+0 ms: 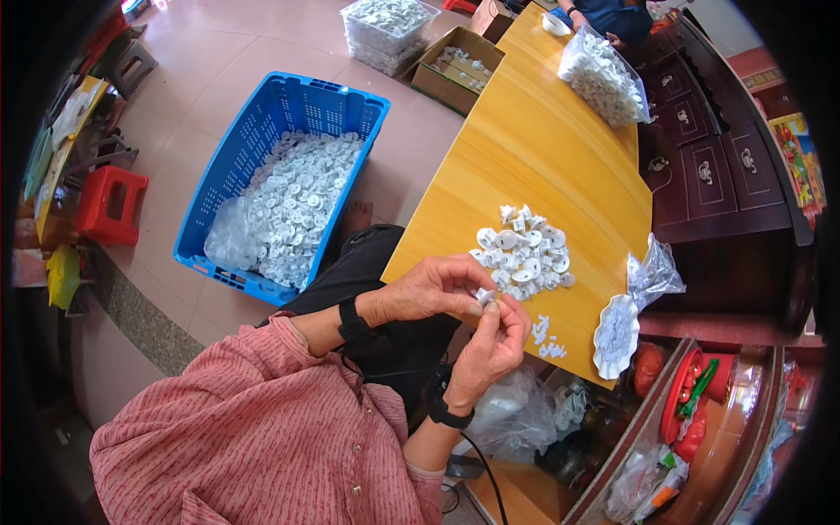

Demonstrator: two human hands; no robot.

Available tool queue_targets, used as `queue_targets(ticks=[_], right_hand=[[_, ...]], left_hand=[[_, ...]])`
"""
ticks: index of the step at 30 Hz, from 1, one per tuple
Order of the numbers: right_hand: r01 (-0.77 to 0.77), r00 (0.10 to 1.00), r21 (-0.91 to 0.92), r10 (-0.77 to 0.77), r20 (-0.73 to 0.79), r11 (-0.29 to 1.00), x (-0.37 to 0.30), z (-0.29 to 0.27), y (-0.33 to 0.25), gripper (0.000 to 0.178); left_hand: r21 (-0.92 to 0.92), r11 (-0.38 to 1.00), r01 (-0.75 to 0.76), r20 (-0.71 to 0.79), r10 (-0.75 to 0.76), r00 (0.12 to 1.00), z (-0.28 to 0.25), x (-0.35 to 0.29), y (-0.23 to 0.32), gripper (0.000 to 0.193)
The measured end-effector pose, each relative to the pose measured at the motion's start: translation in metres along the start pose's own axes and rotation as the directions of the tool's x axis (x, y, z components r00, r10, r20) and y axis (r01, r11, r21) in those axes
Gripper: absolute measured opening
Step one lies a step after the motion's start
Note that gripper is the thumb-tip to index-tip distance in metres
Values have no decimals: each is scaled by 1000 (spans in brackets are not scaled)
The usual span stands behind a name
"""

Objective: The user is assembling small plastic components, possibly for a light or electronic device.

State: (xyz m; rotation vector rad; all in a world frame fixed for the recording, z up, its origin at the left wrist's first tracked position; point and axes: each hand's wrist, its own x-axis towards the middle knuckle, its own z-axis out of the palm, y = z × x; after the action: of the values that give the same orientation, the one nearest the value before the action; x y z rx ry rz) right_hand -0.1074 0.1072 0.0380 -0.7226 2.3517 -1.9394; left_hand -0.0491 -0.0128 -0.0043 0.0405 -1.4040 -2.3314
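Note:
Both hands meet over the near edge of the yellow wooden table (490,166). My left hand (429,290) pinches a small white plastic part (484,297) between thumb and fingers. From the near right, my right hand (495,346) closes on the same part with thumb and fingertips; whether it also holds a second tiny piece is hidden. Just beyond the hands lies a heap of white plastic parts (527,255), some with round discs. Several tiny white pieces (544,339) lie scattered right of my right hand. A white scalloped dish (615,365) at the table's right edge holds more small pieces.
Left of the table stands a blue crate (229,166) filled with white parts. A clear bag of parts (602,80) sits at the far end, near another person (604,16). A cardboard box (437,92) stands beyond the crate. Dark drawers (709,157) flank the right.

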Motion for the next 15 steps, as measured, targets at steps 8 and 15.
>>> queue_targets(ticks=[8, 15], right_hand=[[-7, 1000, 14, 7, 28, 1000, 0, -2, 0, 11], [-20, 1000, 87, 22, -19, 996, -3, 3, -3, 11]], left_hand=[[28, 1000, -4, 6, 4, 1000, -1, -1, 3, 32], [3, 1000, 0, -10, 0, 1000, 0, -1, 3, 32]])
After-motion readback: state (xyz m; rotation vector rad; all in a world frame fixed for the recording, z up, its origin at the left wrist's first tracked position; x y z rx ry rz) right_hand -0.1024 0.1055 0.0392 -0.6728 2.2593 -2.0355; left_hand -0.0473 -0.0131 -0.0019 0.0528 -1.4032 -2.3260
